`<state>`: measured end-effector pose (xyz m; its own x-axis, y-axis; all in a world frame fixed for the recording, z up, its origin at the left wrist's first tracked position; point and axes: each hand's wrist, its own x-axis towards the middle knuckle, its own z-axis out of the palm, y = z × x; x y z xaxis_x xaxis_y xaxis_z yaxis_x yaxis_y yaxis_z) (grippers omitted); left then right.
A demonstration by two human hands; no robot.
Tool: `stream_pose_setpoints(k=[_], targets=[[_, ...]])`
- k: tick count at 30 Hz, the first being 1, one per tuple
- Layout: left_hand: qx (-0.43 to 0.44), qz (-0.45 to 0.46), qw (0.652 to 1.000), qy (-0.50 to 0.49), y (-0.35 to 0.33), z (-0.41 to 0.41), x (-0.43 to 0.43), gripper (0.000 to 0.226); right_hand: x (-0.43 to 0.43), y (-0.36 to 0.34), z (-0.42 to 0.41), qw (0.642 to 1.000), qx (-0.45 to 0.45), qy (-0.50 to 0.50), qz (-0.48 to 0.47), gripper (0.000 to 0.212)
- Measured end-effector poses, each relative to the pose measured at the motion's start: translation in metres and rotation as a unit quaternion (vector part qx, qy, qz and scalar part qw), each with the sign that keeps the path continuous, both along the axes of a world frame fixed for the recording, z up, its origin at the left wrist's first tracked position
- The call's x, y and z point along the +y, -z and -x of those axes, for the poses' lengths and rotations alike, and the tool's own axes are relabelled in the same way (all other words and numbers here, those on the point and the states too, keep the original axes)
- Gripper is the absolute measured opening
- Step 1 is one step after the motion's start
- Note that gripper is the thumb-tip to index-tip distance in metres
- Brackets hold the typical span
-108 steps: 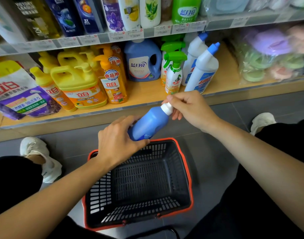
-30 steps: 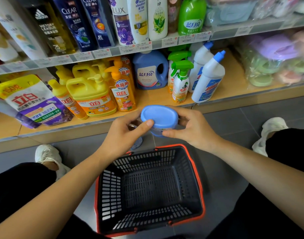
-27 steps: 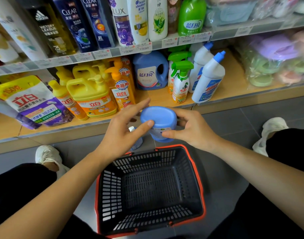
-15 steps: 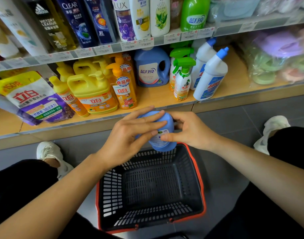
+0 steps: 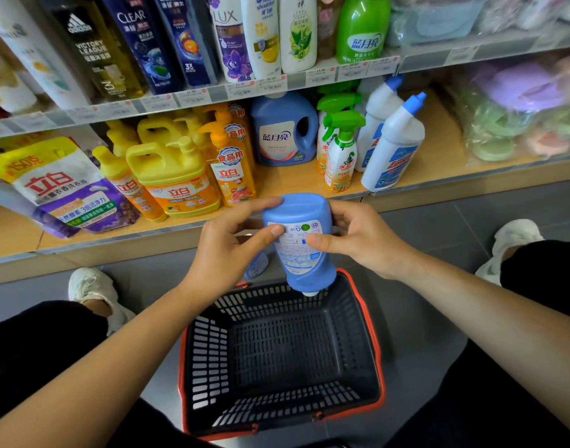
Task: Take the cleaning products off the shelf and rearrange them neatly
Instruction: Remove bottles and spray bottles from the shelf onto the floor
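Spanning the frame from 9 to 3 o'clock, shelf (image 5: 439,143): a wooden board with cleaning products standing on it, under an upper tier of shampoo bottles at 12 o'clock.
Basket (image 5: 206,357): black mesh with an orange rim, on the grey floor at 6 o'clock, between the person's knees.
Detergent pouch (image 5: 60,189): yellow and purple, leaning at 9 to 10 o'clock on the shelf.
Yellow jug (image 5: 173,176): upright at 11 o'clock, touching the orange pump bottles around it.
Blue jug (image 5: 283,130): upright at 12 o'clock, at the back of the board.
White bottles (image 5: 393,147): two with blue angled caps at 1 o'clock, just beside the green spray bottles (image 5: 342,153).
Blue bottle (image 5: 301,247): off the shelf, at the centre of the view – upside down, base up and white cap down, above the basket's far rim.
Left hand (image 5: 225,250): grips the bottle from 9 o'clock, thumb on the label, fingers curled over the base.
Right hand (image 5: 364,240): grips it from 3 o'clock – thumb pressed on the label, fingers wrapped round the far side.
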<state>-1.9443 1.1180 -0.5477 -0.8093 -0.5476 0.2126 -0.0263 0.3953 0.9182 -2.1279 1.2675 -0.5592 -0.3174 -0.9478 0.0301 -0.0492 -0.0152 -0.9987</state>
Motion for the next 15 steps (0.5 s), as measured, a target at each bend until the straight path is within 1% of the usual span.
stream_pose_setpoints(k=[3, 5, 7, 8, 11, 13, 15], targets=[[0.002, -0.038, 0.999, 0.014, 0.005, 0.002, -0.002, 0.043, 0.0, 0.0, 0.001, 1.0, -0.006, 0.005, 0.002, 0.038], [-0.002, -0.094, 0.995, 0.021, 0.011, 0.003, -0.002, 0.057, -0.001, 0.001, 0.001, 1.0, -0.02, 0.008, 0.005, 0.037], [-0.035, -0.15, 0.988, 0.017, 0.02, 0.003, -0.003, 0.071, -0.001, 0.001, 0.002, 0.999, -0.033, 0.02, 0.011, 0.035], [-0.064, -0.155, 0.986, 0.019, 0.025, 0.002, -0.004, 0.071, -0.002, 0.0, 0.002, 0.999, -0.037, 0.027, 0.016, 0.035], [-0.155, -0.149, 0.974, 0.078, 0.044, 0.001, 0.001, 0.054, -0.003, 0.0, 0.005, 0.996, -0.063, 0.051, 0.032, 0.033], [-0.168, -0.177, 0.964, 0.104, 0.055, 0.004, 0.008, 0.05, -0.004, 0.001, 0.005, 0.992, -0.096, 0.067, 0.035, 0.034], [-0.142, -0.23, 0.958, 0.091, 0.064, 0.009, 0.009, 0.046, -0.007, 0.004, 0.007, 0.987, -0.132, 0.084, 0.027, 0.035]])
